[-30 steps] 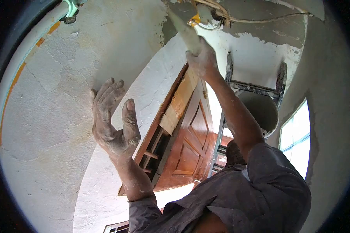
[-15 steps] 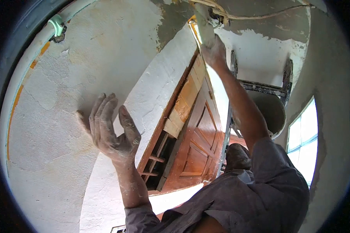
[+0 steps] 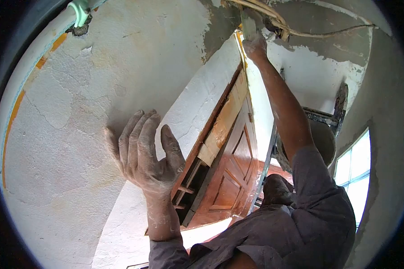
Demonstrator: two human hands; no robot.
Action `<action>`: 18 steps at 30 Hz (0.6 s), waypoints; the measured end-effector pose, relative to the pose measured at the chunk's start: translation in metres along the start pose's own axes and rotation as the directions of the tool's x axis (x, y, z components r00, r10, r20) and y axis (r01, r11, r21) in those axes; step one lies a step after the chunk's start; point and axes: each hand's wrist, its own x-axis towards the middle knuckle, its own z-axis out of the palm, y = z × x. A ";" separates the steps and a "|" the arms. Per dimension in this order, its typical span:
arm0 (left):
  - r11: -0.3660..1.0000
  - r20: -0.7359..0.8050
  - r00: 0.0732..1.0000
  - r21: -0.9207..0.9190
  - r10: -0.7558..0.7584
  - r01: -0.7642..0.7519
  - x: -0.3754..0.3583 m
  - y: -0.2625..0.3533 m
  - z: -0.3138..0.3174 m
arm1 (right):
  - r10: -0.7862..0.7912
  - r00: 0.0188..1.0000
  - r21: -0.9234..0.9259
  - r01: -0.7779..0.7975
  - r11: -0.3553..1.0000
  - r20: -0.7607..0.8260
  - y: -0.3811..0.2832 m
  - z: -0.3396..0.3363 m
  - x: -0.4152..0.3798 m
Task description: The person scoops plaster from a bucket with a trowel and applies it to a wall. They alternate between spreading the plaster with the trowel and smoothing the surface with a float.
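Observation:
My left hand [image 3: 143, 154], coated in pale plaster dust, is raised with its fingers stretched up and thumb apart. It holds nothing, and its fingers are right at the rough white wall [image 3: 58, 152]. High up, beside the grey unpainted patch and the cables, my right hand [image 3: 256, 49] is closed round a flat putty blade [image 3: 248, 26]. The blade points upward near the wall corner, its grip hidden in the fist. Close by it, a narrow yellow-orange strip [image 3: 240, 42] runs down the edge.
Loose beige cables [image 3: 300, 32] cross the top. A brown wooden door [image 3: 231, 175] and its frame stand below. Behind my right arm are a plaster-stained ladder [image 3: 321, 115] and a bucket [image 3: 325, 139]. A bright window [image 3: 354, 170] is at right, a pale green hook [image 3: 81, 12] at upper left.
The view has shifted, so the wall and door appear lower and further right. My right hand with the putty blade has reached higher along the corner. My left hand stays open at the wall.

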 end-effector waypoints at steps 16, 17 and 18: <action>1.000 0.019 1.000 0.015 -0.015 0.015 0.001 0.003 -0.001 | -0.267 0.941 0.221 0.221 0.950 0.206 -0.164 -0.100 -0.137; 1.000 0.033 0.999 0.031 0.000 -0.001 0.002 0.004 -0.003 | -0.334 0.917 0.262 0.275 0.925 0.218 -0.171 -0.116 -0.147; 0.999 0.050 0.999 0.050 0.019 -0.022 0.004 0.006 -0.004 | -0.398 0.890 0.307 0.323 0.895 0.223 -0.177 -0.130 -0.155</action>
